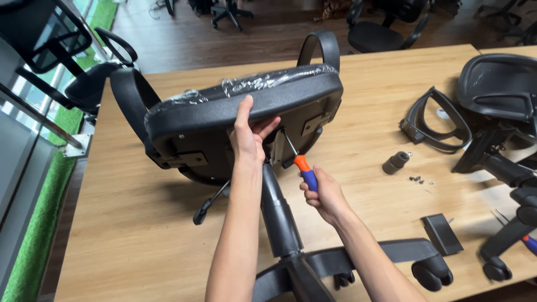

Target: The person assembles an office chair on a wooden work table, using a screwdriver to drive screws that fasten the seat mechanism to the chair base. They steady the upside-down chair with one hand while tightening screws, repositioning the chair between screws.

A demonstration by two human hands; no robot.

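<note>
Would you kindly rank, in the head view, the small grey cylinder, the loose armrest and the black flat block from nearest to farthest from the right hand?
From the right hand:
1. Small grey cylinder, just to its right.
2. Black flat block, lower right, near the table edge.
3. Loose armrest, upper right.

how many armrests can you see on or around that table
3, maybe more hidden. One armrest on the held seat's left side, one behind its far edge, one loose lying on the table at right.

One seat, one screwdriver
</note>
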